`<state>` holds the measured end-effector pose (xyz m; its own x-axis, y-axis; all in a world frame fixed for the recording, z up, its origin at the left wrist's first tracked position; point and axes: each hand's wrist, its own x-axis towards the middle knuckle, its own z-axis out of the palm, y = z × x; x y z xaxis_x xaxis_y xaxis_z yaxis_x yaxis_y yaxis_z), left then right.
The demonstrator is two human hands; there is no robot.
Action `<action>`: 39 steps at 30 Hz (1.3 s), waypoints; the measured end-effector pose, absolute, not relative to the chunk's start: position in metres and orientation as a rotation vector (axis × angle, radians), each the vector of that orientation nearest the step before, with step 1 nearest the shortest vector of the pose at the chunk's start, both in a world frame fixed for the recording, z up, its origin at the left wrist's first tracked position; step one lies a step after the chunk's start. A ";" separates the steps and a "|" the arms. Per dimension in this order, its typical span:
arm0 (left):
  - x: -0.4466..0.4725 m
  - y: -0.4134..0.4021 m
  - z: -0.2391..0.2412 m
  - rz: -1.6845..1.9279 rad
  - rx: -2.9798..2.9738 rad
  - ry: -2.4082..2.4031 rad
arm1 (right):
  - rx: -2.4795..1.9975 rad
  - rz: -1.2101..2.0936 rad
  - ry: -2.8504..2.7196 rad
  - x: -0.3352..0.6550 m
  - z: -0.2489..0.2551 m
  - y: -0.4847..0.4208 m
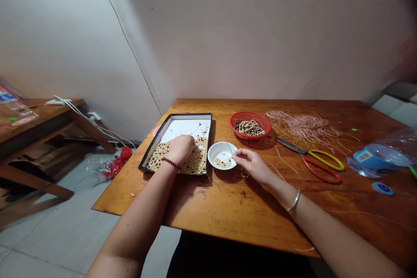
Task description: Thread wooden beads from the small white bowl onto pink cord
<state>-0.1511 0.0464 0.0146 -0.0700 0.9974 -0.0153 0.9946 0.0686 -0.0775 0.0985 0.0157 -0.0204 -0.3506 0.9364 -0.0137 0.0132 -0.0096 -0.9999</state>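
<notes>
My left hand (180, 150) rests over a black-rimmed tray (192, 117) holding a heap of pale and dark round beads (195, 160), and its fingers are hidden among them. My right hand (250, 165) pinches a thin needle (230, 149) with a fine thread above a small white dish (211, 152). That dish holds a few pale beads and sits between the tray and my right hand. A red bracelet circles my left wrist, and a silver bangle circles my right.
On the wooden table (224, 208), a red basket (250, 114) holds strung beads. Pink cords (302, 127), yellow-and-red scissors (312, 160) and a plastic water bottle (381, 156) lie to the right. A red bag (119, 161) lies on the floor at left.
</notes>
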 end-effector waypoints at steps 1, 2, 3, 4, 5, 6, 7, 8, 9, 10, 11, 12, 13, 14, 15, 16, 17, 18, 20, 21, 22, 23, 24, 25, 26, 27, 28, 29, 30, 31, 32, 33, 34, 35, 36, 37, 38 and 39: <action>-0.152 0.047 0.013 0.097 -2.114 -2.264 | -1.038 1.474 -1.470 0.098 -0.020 0.016; -0.152 0.047 0.012 0.091 -2.113 -2.263 | -1.039 1.471 -1.468 0.098 -0.020 0.015; -0.152 0.047 0.011 0.088 -2.110 -2.263 | -1.037 1.465 -1.467 0.098 -0.019 0.016; -0.153 0.047 0.010 0.087 -2.107 -2.263 | -1.034 1.461 -1.463 0.098 -0.019 0.016; -0.153 0.047 0.009 0.088 -2.105 -2.263 | -1.032 1.460 -1.458 0.098 -0.018 0.016; -0.153 0.047 0.009 0.089 -2.103 -2.263 | -1.030 1.464 -1.449 0.098 -0.018 0.016; -0.152 0.047 0.009 0.092 -2.101 -2.264 | -1.030 1.472 -1.442 0.098 -0.017 0.016; -0.152 0.047 0.010 0.097 -2.099 -2.266 | -1.032 1.480 -1.435 0.098 -0.017 0.017; -0.152 0.047 0.010 0.101 -2.099 -2.268 | -1.036 1.487 -1.429 0.098 -0.017 0.017; -0.152 0.046 0.011 0.105 -2.099 -2.269 | -1.039 1.490 -1.424 0.098 -0.017 0.017; -0.151 0.047 0.011 0.107 -2.100 -2.269 | -1.041 1.489 -1.421 0.098 -0.017 0.017; -0.151 0.047 0.011 0.109 -2.101 -2.269 | -1.040 1.488 -1.419 0.098 -0.017 0.017; -0.151 0.047 0.011 0.110 -2.104 -2.268 | -1.038 1.485 -1.418 0.098 -0.017 0.017; -0.151 0.047 0.011 0.112 -2.106 -2.267 | -1.035 1.481 -1.417 0.098 -0.017 0.017; -0.151 0.047 0.011 0.114 -2.109 -2.267 | -1.032 1.480 -1.418 0.098 -0.018 0.017; -0.151 0.047 0.011 0.116 -2.112 -2.266 | -1.032 1.482 -1.419 0.098 -0.018 0.017; -0.151 0.047 0.011 0.118 -2.116 -2.263 | -1.034 1.485 -1.421 0.098 -0.018 0.017; -0.150 0.047 0.011 0.122 -2.120 -2.259 | -1.034 1.488 -1.423 0.098 -0.018 0.017; -0.150 0.046 0.010 0.131 -2.128 -2.247 | -1.032 1.485 -1.429 0.098 -0.018 0.017; -0.150 0.046 0.010 0.137 -2.130 -2.241 | -1.030 1.480 -1.431 0.098 -0.018 0.017; -0.149 0.046 0.010 0.143 -2.131 -2.234 | -1.029 1.476 -1.433 0.098 -0.018 0.017; -0.149 0.045 0.010 0.146 -2.132 -2.227 | -1.028 1.474 -1.435 0.098 -0.019 0.017; -0.148 0.045 0.009 0.148 -2.131 -2.221 | -1.028 1.474 -1.437 0.098 -0.019 0.017; -0.148 0.045 0.009 0.147 -2.131 -2.216 | -1.027 1.475 -1.438 0.099 -0.019 0.017; -0.148 0.045 0.009 0.145 -2.132 -2.210 | -1.027 1.477 -1.438 0.099 -0.020 0.017; -0.147 0.044 0.009 0.140 -2.132 -2.205 | -1.029 1.480 -1.437 0.099 -0.020 0.018; -0.147 0.044 0.010 0.133 -2.130 -2.201 | -1.031 1.484 -1.437 0.099 -0.021 0.018; -0.147 0.044 0.010 0.122 -2.125 -2.196 | -1.034 1.490 -1.438 0.099 -0.021 0.018; -0.146 0.044 0.012 0.114 -2.118 -2.190 | -1.038 1.495 -1.438 0.099 -0.021 0.018; -0.145 0.043 0.013 0.086 -2.108 -2.178 | -1.041 1.497 -1.437 0.099 -0.021 0.018; -0.143 0.042 0.015 0.021 -2.108 -2.152 | -1.043 1.492 -1.437 0.099 -0.021 0.018; -0.140 0.042 0.017 -0.086 -2.133 -2.104 | -1.044 1.480 -1.436 0.099 -0.022 0.018; -0.137 0.040 0.018 -0.227 -2.192 -2.035 | -1.047 1.463 -1.435 0.099 -0.022 0.018; -0.133 0.039 0.019 -0.389 -2.281 -1.947 | -1.050 1.442 -1.433 0.099 -0.022 0.019; -0.128 0.038 0.019 -0.538 -2.401 -1.852 | -1.053 1.422 -1.433 0.099 -0.023 0.019; -0.123 0.036 0.019 -0.643 -2.532 -1.770 | -1.055 1.404 -1.433 0.099 -0.023 0.020; -0.118 0.035 0.017 -0.690 -2.648 -1.716 | -1.056 1.390 -1.434 0.099 -0.024 0.021; -0.113 0.033 0.015 -0.686 -2.740 -1.683 | -1.056 1.380 -1.434 0.099 -0.025 0.022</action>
<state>-0.1127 0.0332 0.0149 0.3922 0.8790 0.2712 0.8180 -0.4681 0.3342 0.0995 0.0218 -0.0254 -0.2725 0.9618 0.0258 0.0109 0.0299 -0.9995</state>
